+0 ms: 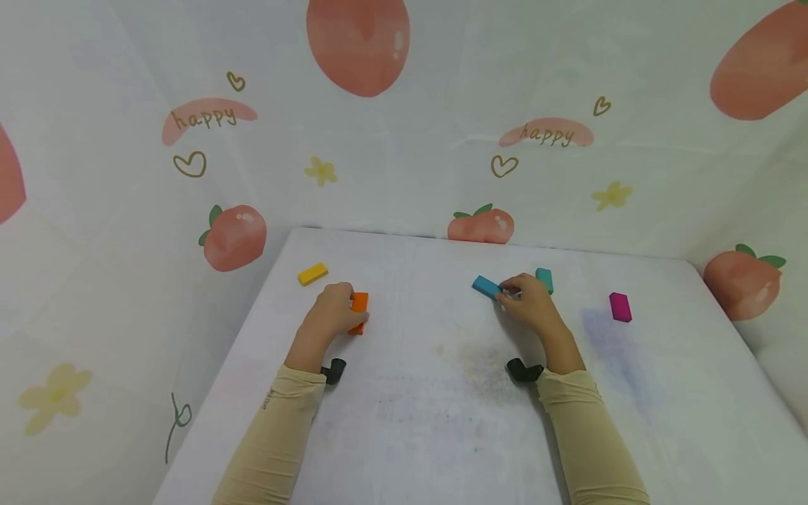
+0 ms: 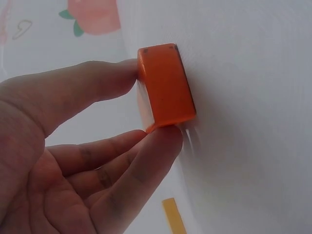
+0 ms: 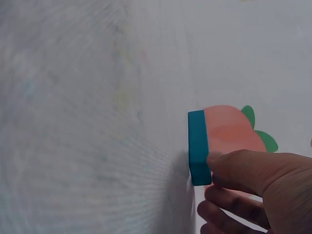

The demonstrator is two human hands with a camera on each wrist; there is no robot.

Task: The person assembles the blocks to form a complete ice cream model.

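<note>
My left hand (image 1: 332, 308) pinches an orange block (image 2: 168, 85) between thumb and fingertips, at the left side of the table. Just beyond that hand lies a yellow block (image 1: 312, 274). Right of the table's middle, my right hand (image 1: 529, 301) grips the near end of a blue block (image 1: 486, 287). In the right wrist view the thumb presses on the lower part of this blue block (image 3: 198, 146), while the fingers bend in behind it. A teal block (image 1: 545, 280) lies right behind the right hand, partly covered by it.
A magenta block (image 1: 621, 307) lies farther right on the white table (image 1: 404, 435). Behind the table hangs a pale cloth (image 1: 404, 161) printed with peaches, flowers and hearts. A black wrist-worn device (image 1: 524, 371) sits at the right wrist, another (image 1: 334, 371) at the left.
</note>
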